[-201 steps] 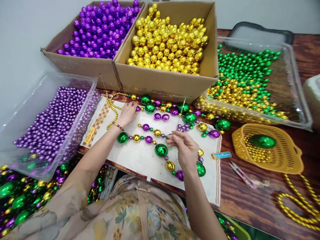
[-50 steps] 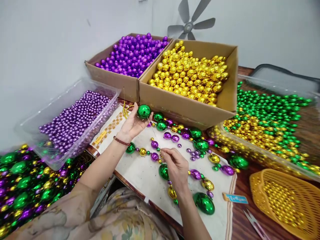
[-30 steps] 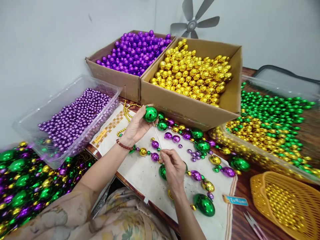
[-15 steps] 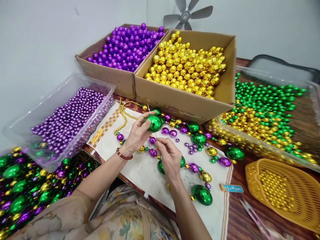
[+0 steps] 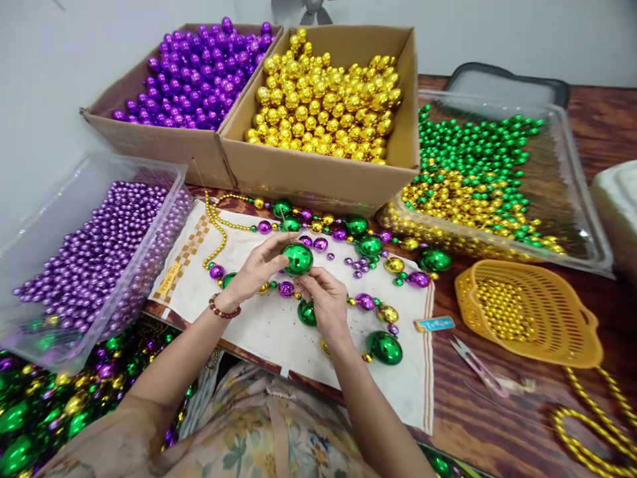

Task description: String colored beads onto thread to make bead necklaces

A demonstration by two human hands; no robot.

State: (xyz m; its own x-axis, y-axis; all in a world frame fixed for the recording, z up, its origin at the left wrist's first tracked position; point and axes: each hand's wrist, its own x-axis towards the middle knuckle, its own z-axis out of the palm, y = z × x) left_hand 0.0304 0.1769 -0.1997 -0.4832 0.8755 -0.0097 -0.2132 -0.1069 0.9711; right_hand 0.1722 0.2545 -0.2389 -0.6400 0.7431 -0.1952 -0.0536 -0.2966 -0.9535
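Currently, the person's left hand [image 5: 259, 267], over the white cloth [image 5: 279, 332], clamps a large green bead [image 5: 298, 259] between thumb and fingers, a thin needle [image 5: 283, 214] sticking up past it. Also over the cloth, the right hand [image 5: 326, 299] has its grip together near the bead's underside; what it pinches is too fine to tell. A bead strand [image 5: 385, 348] winds across the cloth. Right of the cloth, on the tabletop [image 5: 468, 428], lie pink snips [image 5: 480, 370] and a yellow basket [image 5: 567, 322] of small gold beads [image 5: 505, 311]; behind it stands a cardboard box [image 5: 318, 174].
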